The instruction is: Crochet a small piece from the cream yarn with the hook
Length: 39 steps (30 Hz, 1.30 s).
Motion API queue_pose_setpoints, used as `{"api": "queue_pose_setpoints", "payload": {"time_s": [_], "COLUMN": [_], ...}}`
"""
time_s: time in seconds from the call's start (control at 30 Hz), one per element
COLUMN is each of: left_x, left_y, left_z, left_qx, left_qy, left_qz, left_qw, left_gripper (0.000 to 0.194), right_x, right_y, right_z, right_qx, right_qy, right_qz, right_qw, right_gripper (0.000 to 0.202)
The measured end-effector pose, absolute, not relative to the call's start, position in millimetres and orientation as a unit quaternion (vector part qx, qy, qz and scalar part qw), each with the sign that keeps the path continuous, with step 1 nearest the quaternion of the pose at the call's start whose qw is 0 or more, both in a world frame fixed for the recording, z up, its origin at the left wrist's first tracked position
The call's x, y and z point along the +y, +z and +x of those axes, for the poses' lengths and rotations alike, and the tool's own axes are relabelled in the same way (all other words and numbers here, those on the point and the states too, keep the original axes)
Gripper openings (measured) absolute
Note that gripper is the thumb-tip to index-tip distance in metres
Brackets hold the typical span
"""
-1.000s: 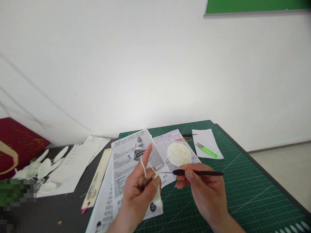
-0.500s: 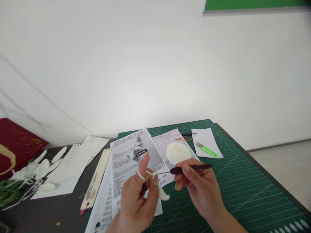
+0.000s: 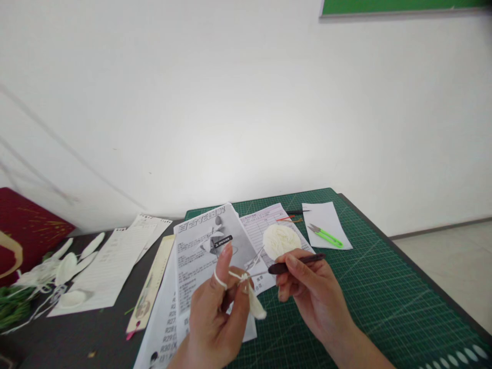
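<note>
My left hand (image 3: 217,312) pinches a small white crocheted piece (image 3: 257,303) between thumb and fingers, its index finger raised with white yarn looped round it. In my right hand (image 3: 315,292) is a crochet hook (image 3: 280,267) with a dark handle, held like a pen. The hook's metal shaft points left and its tip meets the yarn at the top of the crocheted piece. Just behind my right hand lies a ball of white yarn (image 3: 281,241), on a printed sheet (image 3: 249,225).
Green-handled snips (image 3: 326,236) lie on white paper (image 3: 326,212) on the green cutting mat (image 3: 369,287). Printed pages (image 3: 192,256) lie behind my left hand. Further left are a bookmark (image 3: 154,282), lined sheets (image 3: 107,266), white crocheted pieces (image 3: 66,269) and green yarn (image 3: 15,307).
The hook's handle has tilted, its rear end now higher and further left. The crocheted piece hangs slightly more steeply. Both hands keep their hold.
</note>
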<state>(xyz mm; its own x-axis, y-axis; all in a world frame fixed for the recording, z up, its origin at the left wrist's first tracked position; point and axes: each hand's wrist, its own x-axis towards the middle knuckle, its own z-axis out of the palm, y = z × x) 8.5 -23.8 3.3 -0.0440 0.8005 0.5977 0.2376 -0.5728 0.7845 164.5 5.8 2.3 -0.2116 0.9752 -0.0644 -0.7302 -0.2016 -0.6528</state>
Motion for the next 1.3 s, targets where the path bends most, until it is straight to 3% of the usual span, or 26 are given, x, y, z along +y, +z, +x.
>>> {"api": "queue_pose_setpoints", "payload": {"time_s": [0.3, 0.57, 0.7, 1.07, 1.3], "left_x": [-26.4, -27.2, -24.8, -25.2, -23.9], "left_y": [-4.2, 5.0, 9.4, 29.8, 24.9], "left_z": [2.3, 15.5, 18.6, 25.1, 22.8], "left_qx": [0.382, 0.341, 0.361, 0.365, 0.353], "left_qy": [0.575, 0.600, 0.593, 0.629, 0.622], "left_qz": [0.692, 0.566, 0.466, 0.279, 0.298], "left_qw": [0.213, 0.452, 0.549, 0.627, 0.632], "left_gripper": [0.066, 0.062, 0.070, 0.076, 0.071], "right_x": [5.1, 14.8, 12.2, 2.9, 1.8], "right_y": [3.8, 1.7, 0.7, -2.8, -4.0], "right_z": [166.0, 166.4, 165.6, 161.8, 159.8], "right_qx": [-0.280, -0.244, -0.242, -0.291, -0.281], "right_qy": [0.688, 0.751, 0.742, 0.697, 0.695], "right_qz": [-0.272, -0.243, -0.234, -0.202, -0.210], "right_qw": [0.611, 0.563, 0.580, 0.624, 0.628], "right_gripper": [0.017, 0.024, 0.020, 0.011, 0.011]}}
